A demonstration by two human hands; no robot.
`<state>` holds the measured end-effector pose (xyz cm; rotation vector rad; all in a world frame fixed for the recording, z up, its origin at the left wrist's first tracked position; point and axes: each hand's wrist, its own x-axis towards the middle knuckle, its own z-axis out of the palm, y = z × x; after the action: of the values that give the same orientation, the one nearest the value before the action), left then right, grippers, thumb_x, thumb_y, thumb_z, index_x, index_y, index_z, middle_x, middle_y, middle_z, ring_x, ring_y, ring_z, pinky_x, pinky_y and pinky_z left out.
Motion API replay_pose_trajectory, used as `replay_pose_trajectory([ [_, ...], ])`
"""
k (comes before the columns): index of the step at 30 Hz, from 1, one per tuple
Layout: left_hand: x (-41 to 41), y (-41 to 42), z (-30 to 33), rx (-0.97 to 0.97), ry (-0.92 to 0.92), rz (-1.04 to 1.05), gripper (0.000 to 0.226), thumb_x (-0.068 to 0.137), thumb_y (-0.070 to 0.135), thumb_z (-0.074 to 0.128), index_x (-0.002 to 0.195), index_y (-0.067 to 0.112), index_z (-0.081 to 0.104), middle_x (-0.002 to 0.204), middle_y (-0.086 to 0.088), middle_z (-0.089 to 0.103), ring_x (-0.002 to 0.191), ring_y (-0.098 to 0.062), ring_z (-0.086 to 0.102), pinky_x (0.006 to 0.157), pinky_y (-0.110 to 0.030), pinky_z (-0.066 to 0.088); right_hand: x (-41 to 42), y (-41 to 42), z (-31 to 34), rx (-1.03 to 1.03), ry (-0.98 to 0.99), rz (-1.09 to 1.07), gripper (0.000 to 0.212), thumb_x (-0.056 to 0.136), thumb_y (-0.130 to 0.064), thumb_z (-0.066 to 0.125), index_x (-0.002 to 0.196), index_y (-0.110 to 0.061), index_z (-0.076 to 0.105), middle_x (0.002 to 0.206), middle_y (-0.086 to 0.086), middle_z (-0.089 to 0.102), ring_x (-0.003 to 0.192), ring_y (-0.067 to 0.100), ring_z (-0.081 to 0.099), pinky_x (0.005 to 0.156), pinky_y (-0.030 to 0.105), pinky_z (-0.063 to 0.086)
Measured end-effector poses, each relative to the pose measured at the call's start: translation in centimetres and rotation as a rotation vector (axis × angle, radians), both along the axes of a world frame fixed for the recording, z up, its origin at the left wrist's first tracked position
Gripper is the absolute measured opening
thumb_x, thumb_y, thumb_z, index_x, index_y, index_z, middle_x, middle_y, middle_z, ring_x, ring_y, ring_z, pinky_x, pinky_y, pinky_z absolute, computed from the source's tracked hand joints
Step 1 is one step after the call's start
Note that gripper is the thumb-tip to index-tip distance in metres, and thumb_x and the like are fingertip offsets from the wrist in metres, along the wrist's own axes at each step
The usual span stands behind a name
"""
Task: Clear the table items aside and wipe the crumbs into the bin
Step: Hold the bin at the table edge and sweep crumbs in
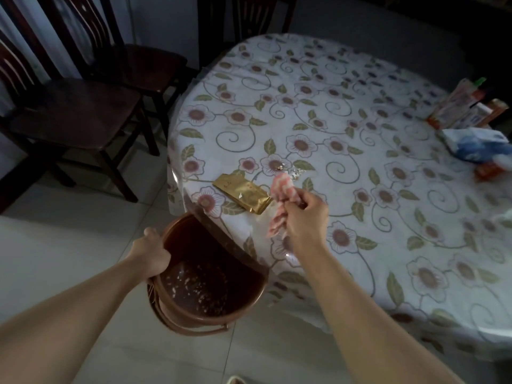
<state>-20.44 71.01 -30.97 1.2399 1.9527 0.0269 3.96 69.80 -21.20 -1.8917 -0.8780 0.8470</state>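
One bin under the counter edge — left hand clamped on its rim; right hand fingers closed on one cloth, beside one gold packet — two chairs.

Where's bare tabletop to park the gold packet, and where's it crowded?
Free: the wide floral table centre and far-left side, beyond the crumbs. Crowded: far right edge, with cartons and plastic bags; near edge, with gold packet, pink cloth, right hand.

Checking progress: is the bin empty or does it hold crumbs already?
Holds crumbs: pale bits speckle the bottom of the brown bin, gripped at the rim by the left hand.
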Motion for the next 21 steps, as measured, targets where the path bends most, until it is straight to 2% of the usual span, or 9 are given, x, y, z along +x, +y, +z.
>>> replay_pose_trajectory([
  [1, 0.0, 0.1, -0.1, 0.001, 0.008, 0.007, 0.037, 0.090, -0.001, 0.038, 0.127, 0.006, 0.033, 0.106, -0.026, 0.053, 0.073, -0.038, 0.063, 0.033, -0.028, 0.044, 1.1, 0.8, 0.0, 0.001, 0.004, -0.029, 0.029, 0.089, 0.003, 0.049, 0.082, -0.022, 0.064, 0.066, 0.007, 0.067, 0.048, 0.019, 0.065, 0.046, 0.034, 0.057],
  [5, 0.4, 0.8, -0.4, -0.008, 0.014, 0.036, 0.026, 0.089, -0.002, 0.036, 0.114, 0.006, 0.036, 0.095, -0.023, 0.053, 0.072, -0.037, 0.061, 0.036, -0.030, 0.045, 5.9, 4.7, -0.9, -0.002, -0.047, -0.144, 0.025, 0.092, 0.001, 0.045, 0.086, -0.012, 0.065, 0.060, 0.006, 0.064, 0.037, 0.012, 0.060, 0.034, 0.022, 0.048],
  [7, 0.5, 1.2, -0.5, -0.008, 0.022, 0.038, 0.024, 0.088, -0.003, 0.035, 0.111, 0.004, 0.038, 0.093, -0.024, 0.054, 0.070, -0.038, 0.062, 0.038, -0.032, 0.048, 7.9, 6.7, -2.0, 0.002, -0.094, -0.170, 0.025, 0.092, 0.000, 0.042, 0.090, -0.009, 0.066, 0.062, 0.007, 0.066, 0.042, 0.017, 0.062, 0.037, 0.027, 0.050],
  [9, 0.6, 1.7, -0.4, -0.018, 0.028, 0.027, 0.022, 0.088, -0.004, 0.035, 0.108, 0.003, 0.039, 0.091, -0.025, 0.056, 0.064, -0.037, 0.062, 0.035, -0.030, 0.047, 9.5, 8.6, -3.1, 0.004, -0.175, -0.183, 0.029, 0.090, 0.000, 0.040, 0.091, -0.008, 0.068, 0.067, 0.005, 0.065, 0.047, 0.015, 0.058, 0.038, 0.027, 0.044],
  [11, 0.7, 2.0, -0.2, -0.028, 0.022, 0.023, 0.021, 0.088, -0.005, 0.035, 0.107, 0.003, 0.039, 0.090, -0.025, 0.055, 0.060, -0.035, 0.061, 0.033, -0.028, 0.044, 10.6, 10.2, -4.0, 0.011, -0.202, -0.169, 0.034, 0.086, 0.003, 0.037, 0.088, -0.011, 0.068, 0.071, 0.008, 0.066, 0.052, 0.019, 0.061, 0.042, 0.029, 0.048],
  [13, 0.9, 2.2, 0.0, -0.031, 0.020, 0.022, 0.022, 0.088, -0.006, 0.035, 0.107, 0.004, 0.039, 0.089, -0.024, 0.055, 0.057, -0.034, 0.060, 0.033, -0.028, 0.044, 11.4, 11.6, -5.2, -0.001, -0.212, -0.143, 0.038, 0.082, 0.005, 0.034, 0.087, -0.014, 0.067, 0.081, 0.017, 0.069, 0.065, 0.031, 0.068, 0.053, 0.039, 0.057],
  [15, 1.2, 2.4, 0.2, -0.023, 0.030, 0.021, 0.023, 0.087, -0.007, 0.035, 0.107, 0.004, 0.039, 0.092, -0.025, 0.053, 0.055, -0.034, 0.058, 0.030, -0.026, 0.042, 12.0, 12.8, -6.5, -0.061, -0.241, -0.116, 0.040, 0.082, 0.004, 0.036, 0.098, -0.014, 0.067, 0.096, 0.021, 0.067, 0.078, 0.034, 0.068, 0.065, 0.042, 0.059],
  [18, 1.6, 2.7, 0.2, -0.011, 0.033, 0.018, 0.023, 0.087, -0.008, 0.036, 0.106, 0.004, 0.039, 0.085, -0.019, 0.048, 0.054, -0.032, 0.056, 0.026, -0.022, 0.038, 11.9, 14.3, -7.8, -0.102, -0.272, -0.070, 0.046, 0.085, 0.000, 0.041, 0.120, -0.022, 0.062, 0.118, 0.010, 0.059, 0.095, 0.032, 0.065, 0.077, 0.033, 0.054],
  [21, 1.7, 2.9, 0.3, -0.019, 0.025, 0.031, 0.025, 0.088, -0.008, 0.037, 0.109, 0.005, 0.039, 0.081, -0.014, 0.046, 0.055, -0.032, 0.057, 0.026, -0.022, 0.039, 10.9, 14.9, -7.9, -0.133, -0.336, 0.011, 0.046, 0.088, 0.001, 0.044, 0.127, -0.018, 0.057, 0.123, 0.008, 0.054, 0.098, 0.029, 0.059, 0.076, 0.027, 0.047],
])
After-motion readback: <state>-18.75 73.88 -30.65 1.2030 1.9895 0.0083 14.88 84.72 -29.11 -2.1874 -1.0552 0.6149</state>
